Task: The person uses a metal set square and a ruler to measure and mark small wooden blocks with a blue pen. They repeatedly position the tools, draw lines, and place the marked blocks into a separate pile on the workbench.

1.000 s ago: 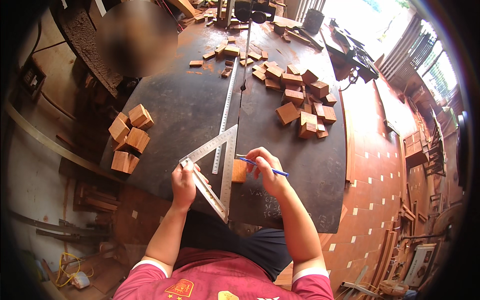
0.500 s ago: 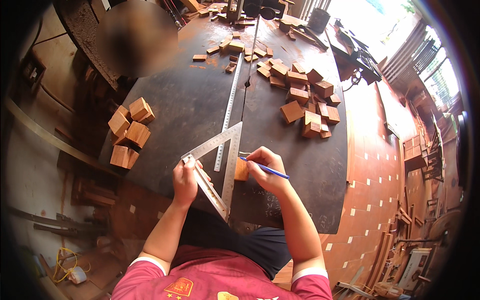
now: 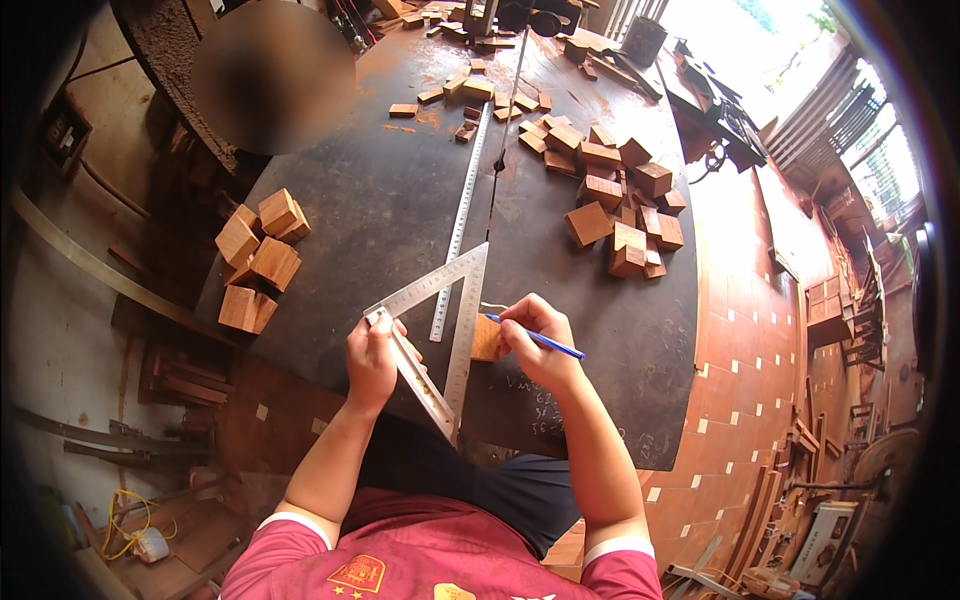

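The left hand (image 3: 372, 368) gripped a metal triangle square (image 3: 465, 340); the right hand (image 3: 540, 335) pinched a blue pen (image 3: 548, 343) at a wooden block (image 3: 484, 342).

Tabletop (image 3: 330, 230) bears handwriting (image 3: 544, 411); ruler (image 3: 463, 210) and square (image 3: 465, 335) bear scales (image 3: 438, 318).

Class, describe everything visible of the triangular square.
The triangular square, silvery, seemingly metal, has two flat arms with graduations, a thicker bar and an open middle. The left hand holds it at the left corner. Over the dark table, one corner points ahead. One flat arm crosses over the ruler; the other runs beside the wooden block, contact unclear.
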Demonstrator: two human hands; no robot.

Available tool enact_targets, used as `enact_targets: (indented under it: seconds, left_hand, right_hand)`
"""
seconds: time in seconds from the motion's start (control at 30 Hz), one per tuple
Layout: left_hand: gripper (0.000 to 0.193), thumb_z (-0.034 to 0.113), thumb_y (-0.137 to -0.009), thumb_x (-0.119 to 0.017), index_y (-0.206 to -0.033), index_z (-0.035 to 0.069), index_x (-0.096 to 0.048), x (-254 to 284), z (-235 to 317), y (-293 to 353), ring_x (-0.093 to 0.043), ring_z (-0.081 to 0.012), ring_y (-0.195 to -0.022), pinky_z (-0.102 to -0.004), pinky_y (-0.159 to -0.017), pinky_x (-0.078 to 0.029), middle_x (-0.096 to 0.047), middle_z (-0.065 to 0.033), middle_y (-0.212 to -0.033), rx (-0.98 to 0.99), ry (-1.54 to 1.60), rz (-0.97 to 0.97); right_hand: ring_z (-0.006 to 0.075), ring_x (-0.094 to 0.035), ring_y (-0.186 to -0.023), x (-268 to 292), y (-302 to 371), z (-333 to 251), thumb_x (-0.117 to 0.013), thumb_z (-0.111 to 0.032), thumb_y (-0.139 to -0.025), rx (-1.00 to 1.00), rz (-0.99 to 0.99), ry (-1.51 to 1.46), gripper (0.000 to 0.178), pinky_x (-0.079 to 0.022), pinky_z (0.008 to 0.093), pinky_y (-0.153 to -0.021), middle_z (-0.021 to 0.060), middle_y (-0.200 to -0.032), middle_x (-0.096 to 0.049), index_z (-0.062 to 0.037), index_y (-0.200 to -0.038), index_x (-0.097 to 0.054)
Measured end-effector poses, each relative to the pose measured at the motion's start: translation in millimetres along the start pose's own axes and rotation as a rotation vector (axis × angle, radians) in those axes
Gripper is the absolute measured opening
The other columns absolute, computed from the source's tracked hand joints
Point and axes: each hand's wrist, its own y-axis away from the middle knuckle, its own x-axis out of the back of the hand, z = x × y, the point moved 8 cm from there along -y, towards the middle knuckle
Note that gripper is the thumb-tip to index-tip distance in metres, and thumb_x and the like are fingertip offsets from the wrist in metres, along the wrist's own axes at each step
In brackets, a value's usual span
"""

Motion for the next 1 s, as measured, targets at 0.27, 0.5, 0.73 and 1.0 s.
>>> enact_targets:
  seconds: [0.27, 0.5, 0.73, 1.0]
  left_hand:
    - [0.035, 0.030, -0.106, -0.044, -0.093, -0.001, -0.053, 0.3, 0.6, -0.2, -0.066, -0.0208, -0.054, -0.0373, -0.048, -0.060, -0.056, -0.0082, -0.076, -0.002, -0.007, -0.008]
    - [0.035, 0.032, -0.104, -0.042, -0.093, 0.000, -0.052, -1.8, 3.5, -0.3, -0.062, -0.0202, -0.047, -0.0358, -0.045, -0.059, -0.058, -0.0111, -0.060, -0.018, -0.022, 0.040]
    - [0.035, 0.031, -0.104, -0.043, -0.093, 0.000, -0.052, -2.3, 4.5, 1.3, -0.063, -0.0204, -0.048, -0.0364, -0.046, -0.060, -0.057, -0.0107, -0.062, -0.020, -0.028, 0.038]
    - [0.034, 0.028, -0.106, -0.042, -0.094, -0.001, -0.053, -0.2, 2.6, 4.6, -0.067, -0.0217, -0.054, -0.0377, -0.049, -0.060, -0.056, -0.0092, -0.074, 0.023, -0.029, 0.017]
  right_hand:
    - [0.0120, -0.066, -0.072, -0.8, 0.6, 0.2, -0.058, -0.001, -0.097, 0.007, 0.006, -0.004, 0.005, -0.057, 0.0276, -0.066, 0.0084, -0.082, -0.067, 0.0043, -0.096, -0.058]
    - [0.0124, -0.067, -0.071, -2.6, 1.4, 0.0, -0.058, -0.001, -0.098, -0.003, -0.011, -0.041, 0.006, -0.059, 0.0290, -0.066, 0.0088, -0.082, -0.067, 0.0036, -0.094, -0.057]
    - [0.0103, -0.066, -0.073, -6.1, 2.0, -4.2, -0.063, 0.001, -0.094, 0.024, -0.007, -0.011, 0.005, -0.056, 0.0268, -0.067, 0.0081, -0.083, -0.068, 0.0037, -0.094, -0.058]
    - [0.0089, -0.066, -0.073, -4.0, 1.7, -3.4, -0.065, 0.002, -0.091, 0.024, 0.016, 0.018, 0.006, -0.054, 0.0255, -0.066, 0.0098, -0.084, -0.071, 0.0046, -0.093, -0.060]
